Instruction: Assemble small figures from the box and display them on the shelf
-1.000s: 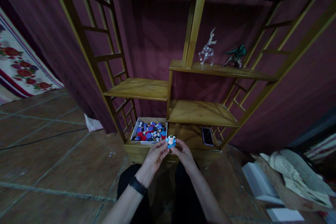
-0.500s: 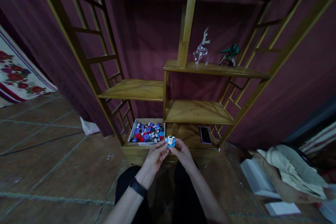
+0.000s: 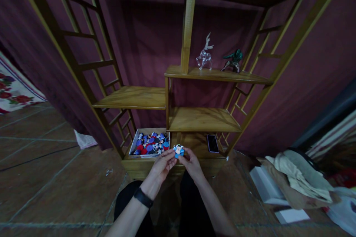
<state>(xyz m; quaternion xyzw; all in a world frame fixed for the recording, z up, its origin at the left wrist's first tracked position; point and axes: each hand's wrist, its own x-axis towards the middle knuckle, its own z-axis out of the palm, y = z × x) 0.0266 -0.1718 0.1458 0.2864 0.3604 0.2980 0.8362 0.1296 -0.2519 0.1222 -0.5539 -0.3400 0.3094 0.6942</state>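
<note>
Between my two hands is a small blue-and-white figurine (image 3: 178,150) with dark hair and a blue round base. My left hand (image 3: 162,164) pinches its left side with thumb and fingers. On the other side, my right hand (image 3: 191,163) grips it near the base. Just beyond my left hand, a shallow white box (image 3: 134,144) full of small figurines with red, purple and blue round bases stands on the lowest shelf. A phone (image 3: 213,143) lies on that same shelf, to the right of my hands.
A wooden shelf unit (image 3: 204,119) stands in front of me. Its upper right shelf bears a clear deer figure (image 3: 205,57) and a dark green figure (image 3: 234,60). White boxes (image 3: 267,185) and piled cloth (image 3: 300,177) lie on the floor at right.
My view has shifted slightly right, so the shelf unit and its contents appear further left. Both hands stay on the figurine, which looks turned a little.
</note>
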